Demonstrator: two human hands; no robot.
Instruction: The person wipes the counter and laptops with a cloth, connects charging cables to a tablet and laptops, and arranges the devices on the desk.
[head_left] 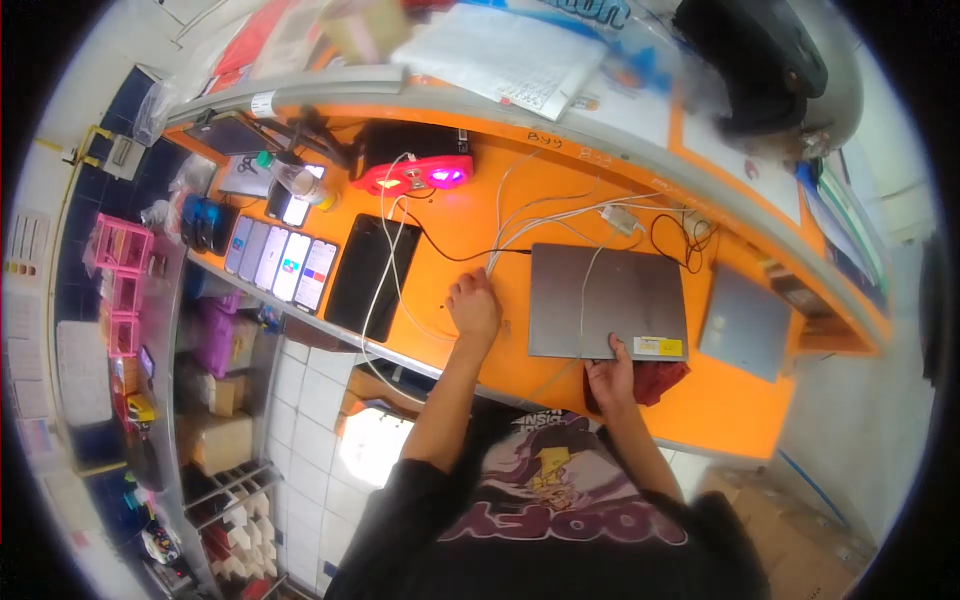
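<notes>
Orange worktop (745,410) is running beneath a cluttered shelf, and the closed grey laptop (625,295) is lying on its right half, near the person. The right hand (612,380) is gripping the laptop's near edge, thumb on top and fingers hidden below, probably to steady it; whether that edge is lifting, I cannot tell. Red cloth (665,384) is showing beneath that edge, perhaps padding it. A thin cable is crossing the lid, while a dark lead is reaching the left side, seemingly for power. The left hand (473,305) is curling loosely beside white cables (517,228); I cannot tell whether it is holding any. Farther out, a dark flat device (353,285) and a row of phones (292,265) are lying side by side, apparently keeping every screen visible, and a red-fronted box (415,177) is glowing behind.
</notes>
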